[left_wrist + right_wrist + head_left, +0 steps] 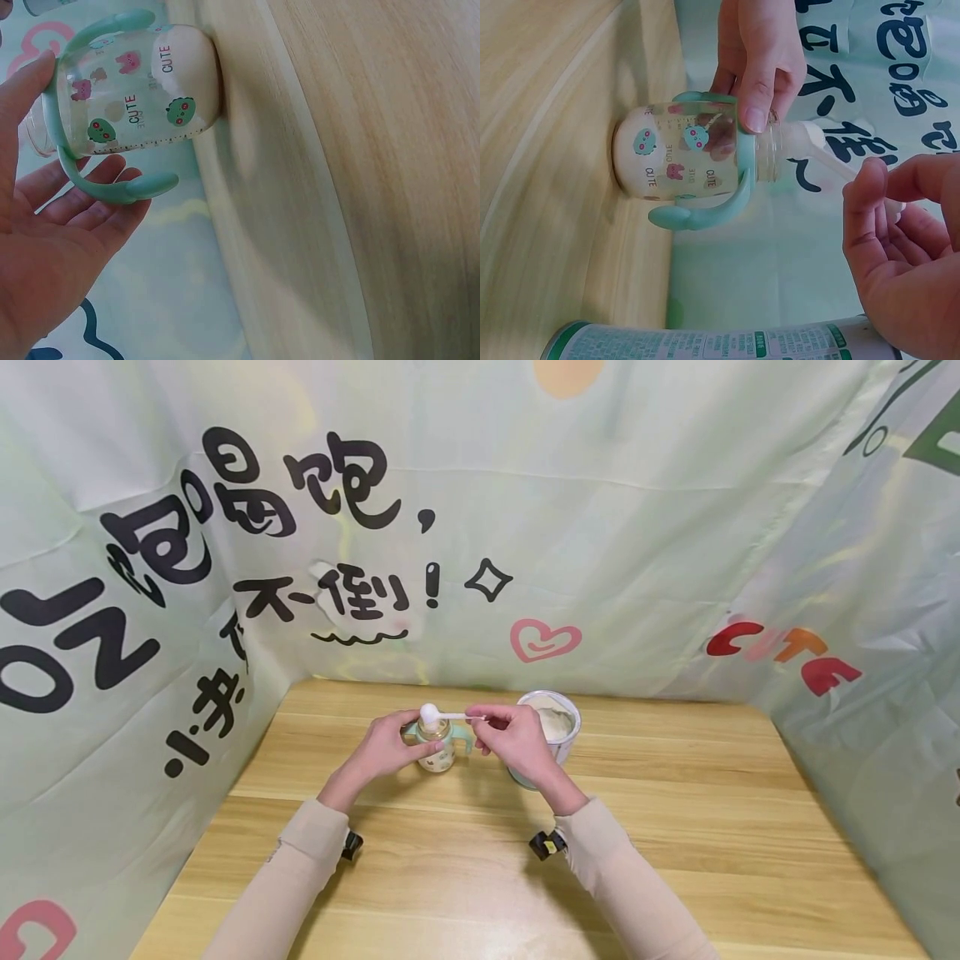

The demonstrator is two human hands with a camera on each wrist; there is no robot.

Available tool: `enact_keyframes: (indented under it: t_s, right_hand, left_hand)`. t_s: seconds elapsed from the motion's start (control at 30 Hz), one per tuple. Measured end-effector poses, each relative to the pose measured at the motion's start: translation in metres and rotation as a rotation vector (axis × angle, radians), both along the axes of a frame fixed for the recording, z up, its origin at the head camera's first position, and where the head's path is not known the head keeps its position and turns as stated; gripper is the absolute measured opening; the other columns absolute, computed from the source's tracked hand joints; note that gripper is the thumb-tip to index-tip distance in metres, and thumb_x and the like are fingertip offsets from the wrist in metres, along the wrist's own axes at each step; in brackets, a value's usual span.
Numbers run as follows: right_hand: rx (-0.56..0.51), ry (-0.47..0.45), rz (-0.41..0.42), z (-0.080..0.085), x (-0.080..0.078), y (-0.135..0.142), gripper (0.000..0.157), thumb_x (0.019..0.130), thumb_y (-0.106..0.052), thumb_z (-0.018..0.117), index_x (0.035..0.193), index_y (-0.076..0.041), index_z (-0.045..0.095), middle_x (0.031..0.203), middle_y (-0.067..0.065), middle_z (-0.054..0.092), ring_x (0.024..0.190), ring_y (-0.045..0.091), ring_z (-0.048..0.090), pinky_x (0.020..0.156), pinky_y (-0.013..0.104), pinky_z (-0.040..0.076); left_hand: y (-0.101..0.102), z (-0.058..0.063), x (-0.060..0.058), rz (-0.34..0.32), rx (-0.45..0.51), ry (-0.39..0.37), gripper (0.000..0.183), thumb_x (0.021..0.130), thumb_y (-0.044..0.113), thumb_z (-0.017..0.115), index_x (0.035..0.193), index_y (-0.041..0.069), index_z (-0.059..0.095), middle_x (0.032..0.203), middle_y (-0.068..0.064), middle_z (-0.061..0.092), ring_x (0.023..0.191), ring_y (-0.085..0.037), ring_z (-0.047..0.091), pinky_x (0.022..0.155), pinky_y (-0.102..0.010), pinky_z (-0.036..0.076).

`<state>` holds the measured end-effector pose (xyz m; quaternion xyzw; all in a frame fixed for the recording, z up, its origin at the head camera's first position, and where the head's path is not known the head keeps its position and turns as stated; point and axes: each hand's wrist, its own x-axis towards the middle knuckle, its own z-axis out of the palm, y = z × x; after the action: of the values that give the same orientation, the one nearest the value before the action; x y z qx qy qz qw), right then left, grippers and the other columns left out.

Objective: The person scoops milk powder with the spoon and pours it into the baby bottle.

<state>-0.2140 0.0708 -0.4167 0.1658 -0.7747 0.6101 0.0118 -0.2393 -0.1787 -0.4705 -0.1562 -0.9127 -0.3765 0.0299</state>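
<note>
A clear baby bottle [438, 760] with mint-green handles stands upright on the table, its top uncovered. Cartoon prints and the word CUTE mark its side, and pale contents fill the bottom part. My left hand [385, 746] holds it around the neck, with the thumb across the near side in the right wrist view. My right hand [516, 742] pinches the handle of a white scoop [807, 136]. The scoop's head sits right at the bottle's mouth; whether powder is still in it I cannot tell. Beside my right hand is an open can [564, 748] of cream-coloured powder.
Bottle and can stand toward the back of the wooden table [675, 827]. Printed cloth walls [637, 568] enclose the back and both sides. A small black device [548, 844] is worn at my right wrist, another [352, 845] at my left.
</note>
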Motion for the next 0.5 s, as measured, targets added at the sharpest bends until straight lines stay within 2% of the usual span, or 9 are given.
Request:
enact_keyframes:
  t_s: [0.27, 0.4, 0.5]
  right_hand:
    - [0.01, 0.0, -0.019, 0.0013, 0.0009, 0.0019, 0.021, 0.096, -0.004, 0.067, 0.111, -0.001, 0.081, 0.072, 0.013, 0.074, 0.056, 0.013, 0.065, 0.056, 0.023, 0.057]
    - [0.002, -0.004, -0.023, 0.0011, 0.0003, 0.0018, 0.021, 0.095, -0.004, 0.068, 0.111, -0.001, 0.081, 0.072, 0.013, 0.075, 0.056, 0.013, 0.065, 0.057, 0.026, 0.059]
    - [0.0, -0.002, -0.029, 0.0017, 0.0003, 0.0022, 0.021, 0.096, -0.005, 0.068, 0.112, -0.001, 0.081, 0.075, 0.016, 0.076, 0.056, 0.013, 0.065, 0.058, 0.033, 0.062]
  left_hand:
    - [0.0002, 0.0007, 0.0002, 0.002, 0.0, -0.017, 0.073, 0.087, 0.047, 0.086, 0.142, 0.004, 0.064, 0.134, -0.018, 0.072, 0.119, -0.033, 0.069, 0.102, -0.051, 0.057]
    - [0.0004, 0.0014, 0.0006, 0.0, -0.001, -0.018, 0.074, 0.087, 0.047, 0.085, 0.144, 0.003, 0.063, 0.136, -0.019, 0.071, 0.122, -0.035, 0.068, 0.104, -0.052, 0.056]
    - [0.0004, 0.0019, 0.0009, 0.0, 0.001, -0.023, 0.077, 0.088, 0.046, 0.085, 0.146, 0.001, 0.061, 0.139, -0.021, 0.069, 0.125, -0.037, 0.067, 0.107, -0.053, 0.055]
